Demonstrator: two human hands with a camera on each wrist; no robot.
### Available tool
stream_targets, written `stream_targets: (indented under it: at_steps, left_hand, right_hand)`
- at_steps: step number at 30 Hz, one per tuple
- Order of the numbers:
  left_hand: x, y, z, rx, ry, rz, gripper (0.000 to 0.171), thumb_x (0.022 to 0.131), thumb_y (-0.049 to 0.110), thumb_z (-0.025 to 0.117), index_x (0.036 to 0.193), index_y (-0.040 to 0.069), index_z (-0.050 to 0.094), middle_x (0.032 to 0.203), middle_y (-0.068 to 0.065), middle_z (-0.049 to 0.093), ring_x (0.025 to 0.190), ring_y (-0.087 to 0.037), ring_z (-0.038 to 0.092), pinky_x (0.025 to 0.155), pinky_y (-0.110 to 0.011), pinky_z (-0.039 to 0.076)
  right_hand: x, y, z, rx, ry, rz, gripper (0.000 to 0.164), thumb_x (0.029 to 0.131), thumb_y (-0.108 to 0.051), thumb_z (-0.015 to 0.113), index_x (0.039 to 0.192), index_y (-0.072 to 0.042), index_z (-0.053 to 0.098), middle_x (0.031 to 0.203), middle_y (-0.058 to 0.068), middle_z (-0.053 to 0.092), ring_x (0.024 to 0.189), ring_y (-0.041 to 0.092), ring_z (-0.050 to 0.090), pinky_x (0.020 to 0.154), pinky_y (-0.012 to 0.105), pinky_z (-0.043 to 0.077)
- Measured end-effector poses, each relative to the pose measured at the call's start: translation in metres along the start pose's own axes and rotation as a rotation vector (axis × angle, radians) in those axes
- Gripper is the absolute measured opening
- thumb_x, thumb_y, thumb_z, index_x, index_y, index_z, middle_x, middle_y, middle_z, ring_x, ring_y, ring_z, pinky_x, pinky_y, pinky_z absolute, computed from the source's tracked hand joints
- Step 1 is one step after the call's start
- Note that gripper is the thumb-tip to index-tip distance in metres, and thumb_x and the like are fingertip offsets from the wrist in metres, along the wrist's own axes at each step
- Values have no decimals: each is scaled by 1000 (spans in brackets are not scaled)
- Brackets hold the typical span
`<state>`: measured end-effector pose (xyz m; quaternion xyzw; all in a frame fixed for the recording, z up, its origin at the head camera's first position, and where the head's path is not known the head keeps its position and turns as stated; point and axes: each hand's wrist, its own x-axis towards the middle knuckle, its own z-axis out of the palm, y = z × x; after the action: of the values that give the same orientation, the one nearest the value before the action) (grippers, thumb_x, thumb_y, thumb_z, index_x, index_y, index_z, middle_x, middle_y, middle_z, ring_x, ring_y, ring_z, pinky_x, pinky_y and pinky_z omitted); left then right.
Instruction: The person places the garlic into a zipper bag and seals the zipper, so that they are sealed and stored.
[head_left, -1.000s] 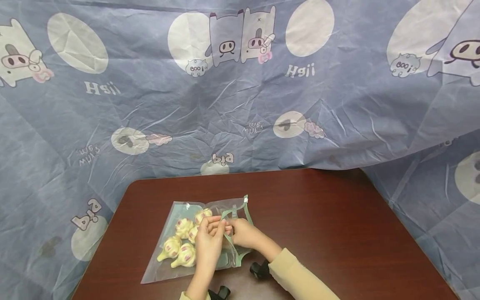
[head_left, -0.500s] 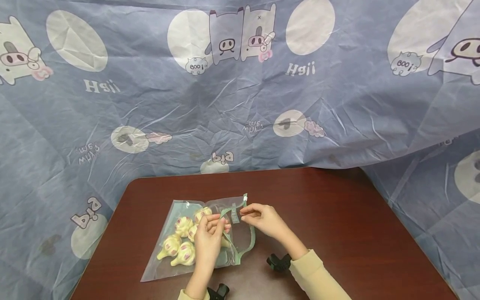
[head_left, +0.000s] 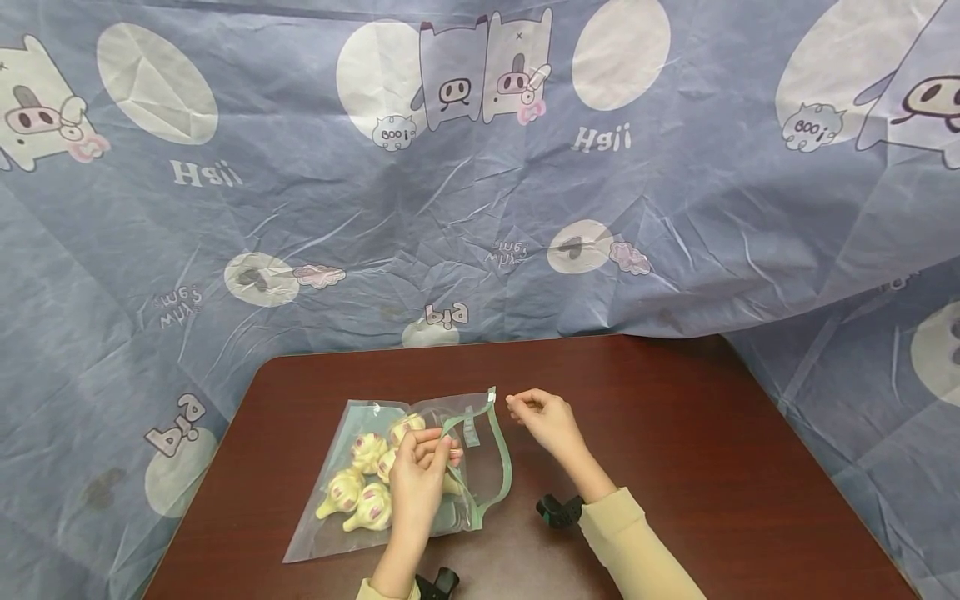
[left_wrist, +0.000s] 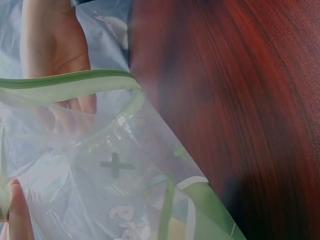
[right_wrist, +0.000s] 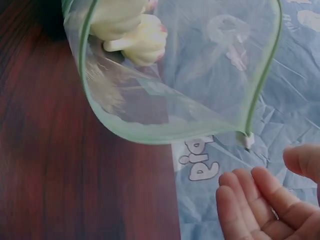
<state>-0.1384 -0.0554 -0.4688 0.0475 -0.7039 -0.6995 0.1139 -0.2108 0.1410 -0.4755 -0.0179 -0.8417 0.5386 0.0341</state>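
Note:
A clear zip bag [head_left: 318, 542] with a green rim lies on the table, several garlic bulbs [head_left: 372, 507] inside it. My left hand [head_left: 420, 483] pinches the bag's upper rim between thumb and fingers, so the mouth gapes toward the right. Just past the far corner of that mouth is my right hand [head_left: 551, 425], apart from the bag and holding nothing. In the right wrist view its fingers [right_wrist: 245, 202] are loosely bent beside the small white zip slider [right_wrist: 245, 140], not touching it. The left wrist view shows a left fingertip [left_wrist: 17, 210] at the rim.
The brown wooden table [head_left: 675, 467] extends to the right of the bag. Behind it hangs a blue cartoon-print cloth [head_left: 480, 200]. Black wrist-worn devices [head_left: 558, 510] sit at both wrists.
My right hand has come out of the bag's mouth and moved up and to the right, toward the slider corner. The left hand has kept its pinch on the rim.

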Motion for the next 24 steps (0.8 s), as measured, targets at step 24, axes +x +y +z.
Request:
stream_targets:
  at_steps: [24]
  left_hand:
    - [-27, -6, 8, 401, -94, 131, 23, 91, 17, 71, 108, 5, 62, 98, -9, 74, 84, -19, 74, 69, -19, 58]
  right_hand:
    - [8, 0, 22, -68, -77, 195, 34, 91, -35, 69, 97, -3, 76, 94, 11, 75, 68, 18, 72, 72, 38, 60]
